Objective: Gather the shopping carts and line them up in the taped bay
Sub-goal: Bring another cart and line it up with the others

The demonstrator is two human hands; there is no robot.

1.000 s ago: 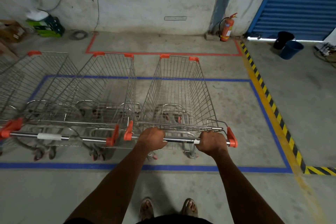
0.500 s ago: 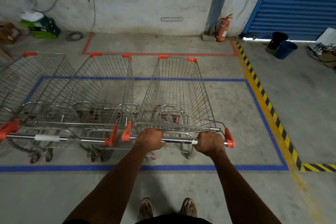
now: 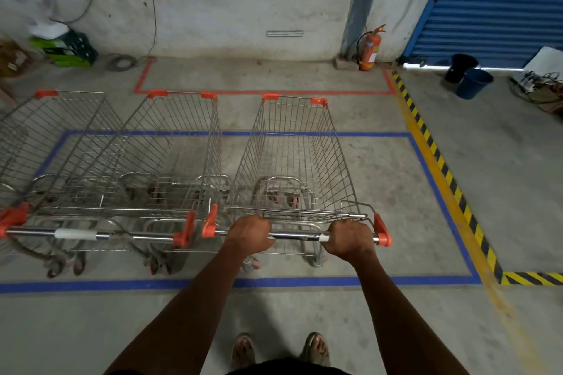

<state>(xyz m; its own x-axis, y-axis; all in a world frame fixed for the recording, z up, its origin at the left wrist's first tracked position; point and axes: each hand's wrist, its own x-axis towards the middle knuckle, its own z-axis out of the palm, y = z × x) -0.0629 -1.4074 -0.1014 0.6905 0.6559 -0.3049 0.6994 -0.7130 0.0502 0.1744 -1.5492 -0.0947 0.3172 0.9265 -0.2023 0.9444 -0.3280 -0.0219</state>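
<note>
Your left hand (image 3: 250, 233) and right hand (image 3: 347, 237) both grasp the handle (image 3: 297, 234) of the rightmost cart (image 3: 292, 158), which stands inside the blue tape (image 3: 304, 281).

The cart sits just beside a second cart (image 3: 170, 155), their orange handle ends nearly touching, with a third cart (image 3: 45, 146) further left; its rear wheels are within the near tape line and its nose reaches past the far one. Judge it as a stiff wire frame, light while empty, that rolls freely and swings on its castors, so keep your grip wide on the bar, one hand near each end, to steer it straight. The smooth metal bar may slip; the basket wire gives a poorer hold.
</note>
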